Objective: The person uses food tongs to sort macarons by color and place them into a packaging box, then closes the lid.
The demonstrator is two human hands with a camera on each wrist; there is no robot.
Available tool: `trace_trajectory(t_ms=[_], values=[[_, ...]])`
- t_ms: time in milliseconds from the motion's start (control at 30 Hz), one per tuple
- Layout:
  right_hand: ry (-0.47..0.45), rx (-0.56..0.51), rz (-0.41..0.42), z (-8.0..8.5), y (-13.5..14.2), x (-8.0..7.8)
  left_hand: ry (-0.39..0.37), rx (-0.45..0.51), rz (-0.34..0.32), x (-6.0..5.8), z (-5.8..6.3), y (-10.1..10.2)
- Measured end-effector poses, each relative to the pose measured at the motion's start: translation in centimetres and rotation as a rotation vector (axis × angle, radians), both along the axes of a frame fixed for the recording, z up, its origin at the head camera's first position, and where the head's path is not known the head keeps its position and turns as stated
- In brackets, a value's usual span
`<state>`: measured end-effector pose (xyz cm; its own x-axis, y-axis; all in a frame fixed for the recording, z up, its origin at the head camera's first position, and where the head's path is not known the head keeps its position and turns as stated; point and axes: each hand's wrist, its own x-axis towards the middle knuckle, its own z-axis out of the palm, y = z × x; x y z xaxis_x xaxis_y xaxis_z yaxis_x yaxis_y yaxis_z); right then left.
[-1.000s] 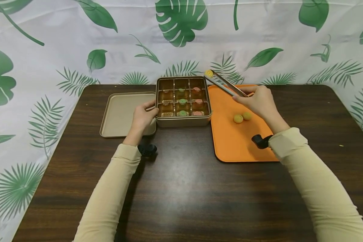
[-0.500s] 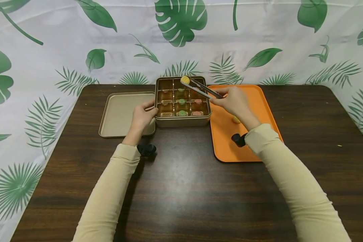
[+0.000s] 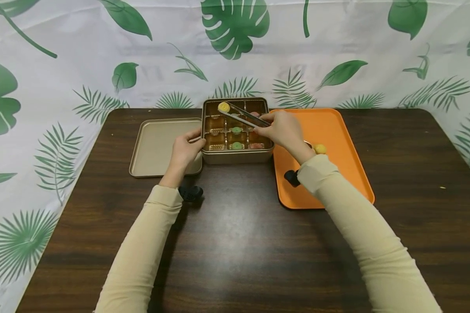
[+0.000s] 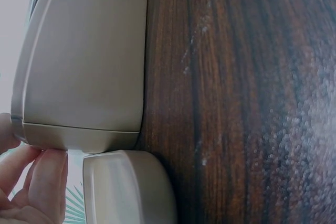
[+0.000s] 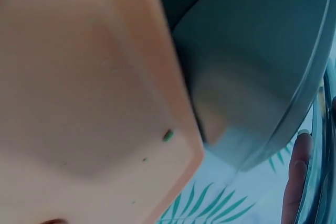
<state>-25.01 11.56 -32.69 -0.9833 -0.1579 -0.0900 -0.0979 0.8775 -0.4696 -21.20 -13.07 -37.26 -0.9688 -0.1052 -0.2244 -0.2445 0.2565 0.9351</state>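
Observation:
The right hand (image 3: 283,128) holds metal tongs (image 3: 244,119) over a tin box (image 3: 236,157) with a gold divided insert. Between the tong tips is a small round yellow pastry (image 3: 224,107) with a patterned top, above the back-left compartment. Green pastries (image 3: 236,145) stand in the middle column, pink pastries (image 3: 255,146) in the right one, partly hidden by the hand and tongs. The left hand (image 3: 186,152) grips the box's left side, its thumb at the rim; in the left wrist view its fingers (image 4: 48,182) press the box wall.
Against the box's right side lies an orange tray (image 3: 337,174) with a yellow pastry (image 3: 320,149), partly behind the right wrist. A shallow gold lid (image 3: 156,148) lies left of the box. A leaf-print cloth (image 3: 141,52) hangs behind the dark wooden table (image 3: 235,243).
The right hand has moved left with the tongs and yellow pastry, from above the tray's back-left corner to over the back-left compartment. The left hand and box stay put.

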Motion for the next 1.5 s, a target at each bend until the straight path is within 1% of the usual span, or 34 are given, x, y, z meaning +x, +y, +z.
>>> trace_trajectory(t_ms=[133, 333, 567, 733, 933, 1067, 1200, 1300, 1367, 1500], values=[[0.004, -0.003, -0.019, 0.2, -0.7, -0.3, 0.0, 0.008, 0.007, -0.1, 0.1, 0.0], [-0.015, 0.001, -0.038, 0.2, -1.1, -0.5, 0.013, 0.026, 0.006, -0.2, 0.2, 0.2], [-0.018, -0.023, -0.037, 0.1, -0.9, -0.4, 0.008, 0.019, -0.003, -0.2, 0.2, 0.3], [-0.017, -0.03, -0.033, 0.3, -0.2, -0.2, 0.011, 0.019, -0.003, -0.1, 0.3, 0.4], [-0.013, -0.028, -0.021, 0.6, 1.5, -0.1, 0.009, 0.013, -0.001, -0.1, 0.1, 0.2], [-0.016, -0.033, -0.013, 1.3, 3.0, 0.1, 0.013, 0.002, -0.002, 0.0, 0.0, 0.1], [-0.05, -0.055, -0.007, 2.1, 4.8, 0.5, 0.018, -0.005, -0.002, 0.0, 0.0, 0.0], [-0.055, -0.067, 0.003, 2.5, 6.3, 0.9, 0.017, -0.009, -0.004, 0.0, -0.1, 0.0], [-0.051, -0.057, 0.01, 2.8, 7.3, 1.3, 0.019, -0.006, -0.002, 0.0, -0.1, 0.0], [-0.034, 0.003, 0.012, 3.1, 9.4, 2.0, 0.021, -0.01, 0.003, 0.0, -0.2, 0.1]])
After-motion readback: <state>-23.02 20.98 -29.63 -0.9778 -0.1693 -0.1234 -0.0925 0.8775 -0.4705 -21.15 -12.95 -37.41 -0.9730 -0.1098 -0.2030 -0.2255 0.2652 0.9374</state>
